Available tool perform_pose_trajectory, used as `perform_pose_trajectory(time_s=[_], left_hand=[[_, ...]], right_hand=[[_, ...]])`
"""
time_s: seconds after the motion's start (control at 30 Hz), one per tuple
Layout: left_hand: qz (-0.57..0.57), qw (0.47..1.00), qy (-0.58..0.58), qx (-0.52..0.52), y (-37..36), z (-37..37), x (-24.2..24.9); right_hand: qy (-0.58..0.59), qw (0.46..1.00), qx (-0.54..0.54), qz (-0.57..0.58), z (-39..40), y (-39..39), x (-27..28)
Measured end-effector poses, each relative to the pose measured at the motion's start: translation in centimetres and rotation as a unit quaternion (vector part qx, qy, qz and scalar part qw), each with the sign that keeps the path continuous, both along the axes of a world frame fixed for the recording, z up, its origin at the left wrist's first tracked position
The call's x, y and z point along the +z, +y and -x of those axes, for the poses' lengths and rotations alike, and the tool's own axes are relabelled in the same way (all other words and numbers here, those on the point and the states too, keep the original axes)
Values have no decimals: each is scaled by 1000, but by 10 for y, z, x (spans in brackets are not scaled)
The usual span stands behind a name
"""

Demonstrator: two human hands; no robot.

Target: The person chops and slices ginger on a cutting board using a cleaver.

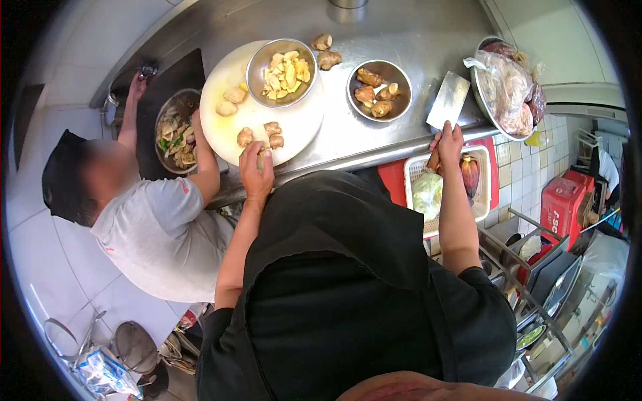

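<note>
My right hand (448,144) is closed round the handle of a cleaver (449,100), whose broad blade lies over the steel counter's right front edge. At the near rim of the round white cutting board (304,137), my left hand (257,172) has its fingers stretched out and apart, close to a piece of ginger (245,137). More ginger pieces (273,134) sit just right of it. Peeled ginger (227,108) lies farther up the board. A steel bowl of yellow ginger slices (285,75) stands on the board's far side.
Right of the board is a bowl of unpeeled ginger (379,91); loose ginger (328,60) lies behind. A basin of bagged food (509,87) stands far right, above a white basket (428,217). At left, a co-worker (160,227) reaches into a sink beside a food-filled basin (177,137).
</note>
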State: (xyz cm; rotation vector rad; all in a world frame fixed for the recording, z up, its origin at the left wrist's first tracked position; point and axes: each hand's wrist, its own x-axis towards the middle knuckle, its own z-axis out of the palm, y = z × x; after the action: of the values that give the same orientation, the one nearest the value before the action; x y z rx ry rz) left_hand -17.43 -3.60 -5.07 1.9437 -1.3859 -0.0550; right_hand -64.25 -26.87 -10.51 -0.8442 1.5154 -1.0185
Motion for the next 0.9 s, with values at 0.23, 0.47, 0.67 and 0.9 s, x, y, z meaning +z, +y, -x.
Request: perform_pose_trajectory(time_s=[0.23,0.47,0.67,0.9], left_hand=[[-8,1000,3,2,0,-1,-1],[-4,1000,3,-2,-1,-1,0],[-1,1000,4,-1,-1,-1,-1],[6,1000,2,-1,-1,-3,-3]], right_hand=[[6,1000,6,-3,0,0,0],[4,1000,7,1,3,-2,-5],[7,1000,6,2,3,-2,-8],[11,1000,7,5,3,-2,-9]])
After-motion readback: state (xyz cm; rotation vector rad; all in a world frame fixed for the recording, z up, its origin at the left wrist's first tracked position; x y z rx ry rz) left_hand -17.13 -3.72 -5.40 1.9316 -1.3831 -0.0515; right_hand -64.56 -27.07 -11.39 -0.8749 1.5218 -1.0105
